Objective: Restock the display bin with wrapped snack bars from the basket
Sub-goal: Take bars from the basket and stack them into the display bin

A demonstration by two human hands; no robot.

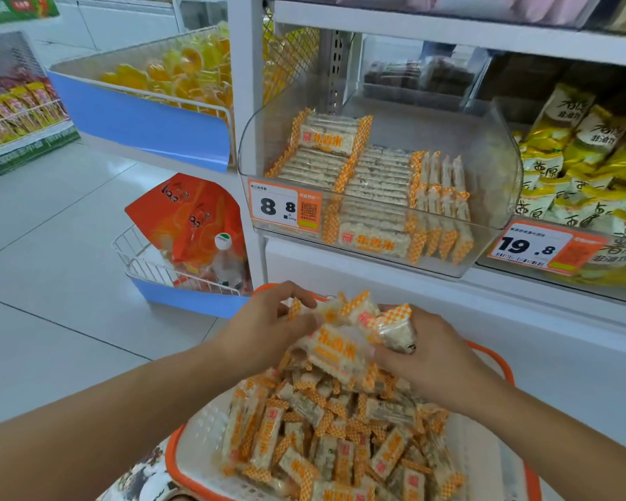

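Observation:
A white basket with an orange rim (203, 439) sits low in front of me, heaped with several snack bars (340, 439) in clear wrappers with orange checked ends. Above its far edge both hands hold a bunch of these bars (344, 338). My left hand (264, 320) grips the bunch from the left, and my right hand (423, 352) cups it from the right. The clear display bin (485, 157) stands on the shelf above, with bars stacked in neat rows (369, 179) at its left and middle. Its right part is bare.
A price tag reading 8.8 (284, 207) sticks to the bin's front. Yellow-green snack bags (586, 168) fill the bin to the right. A blue bin of yellow sweets (167, 77) and a lower wire basket with orange packs (192, 240) hang at the left. White tiled floor (51, 247) spreads leftward.

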